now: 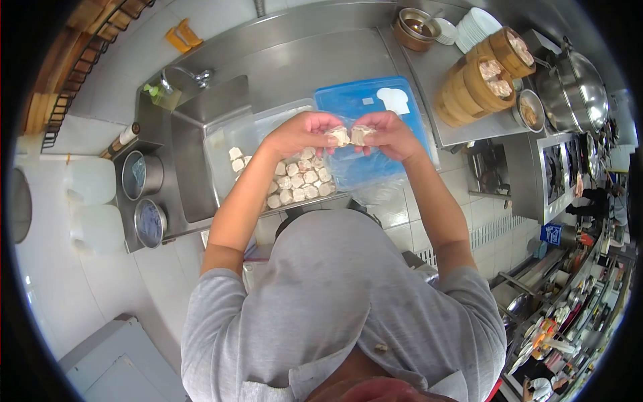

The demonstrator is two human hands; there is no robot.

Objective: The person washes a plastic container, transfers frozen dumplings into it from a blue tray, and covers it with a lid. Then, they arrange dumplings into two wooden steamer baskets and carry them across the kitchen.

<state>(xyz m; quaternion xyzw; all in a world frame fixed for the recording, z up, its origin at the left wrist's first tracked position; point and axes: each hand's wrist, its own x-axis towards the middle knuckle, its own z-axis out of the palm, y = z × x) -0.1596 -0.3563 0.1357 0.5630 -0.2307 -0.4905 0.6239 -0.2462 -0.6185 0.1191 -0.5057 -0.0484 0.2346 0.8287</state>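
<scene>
My left hand (309, 132) is closed on a small pale dumpling (339, 137), pinched at the fingertips. Close beside it, my right hand (390, 136) pinches a second pale dumpling (362, 135). Both hands are raised side by side over a blue plastic lid or board (348, 94) and the tray's right edge. Several whitish dumplings (298, 181) sit in rows in the translucent tray (220, 142) below my left forearm, which hides some of them. Clear plastic film (378, 191) hangs at the blue piece's near edge.
A steel sink (191, 167) with a faucet (201, 77) lies left, with metal pots (150, 221) beside it. Bamboo steamers (469, 94) holding dumplings, stacked white plates (477, 28) and a large steel pot (579, 87) stand to the right. People are visible at far right.
</scene>
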